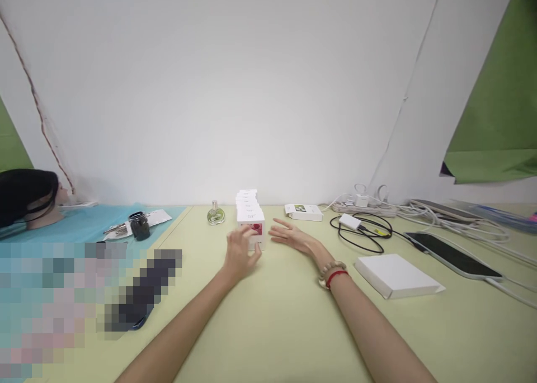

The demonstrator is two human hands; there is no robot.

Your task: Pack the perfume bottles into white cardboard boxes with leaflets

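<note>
A row of white boxes [248, 207] stands on the table, one behind another, running back toward the wall. The front box [259, 239] has a red and pink picture on its face. My left hand [240, 254] is at this box's front and left side, fingers bent and thumb apart, its fingertips over the printed face. Any grip on the box cannot be made out. Just right of the row, my right hand [292, 239] has its fingers stretched out and spread, holding nothing. A bead bracelet and a red cord are on that wrist.
A green perfume bottle [216, 214] stands left of the row. To the right lie an open white box [304, 212], a flat white box [396, 275], a black cable [356, 237] and a phone [453, 254]. A dark jar [139, 225] and another person's head [31, 198] are left.
</note>
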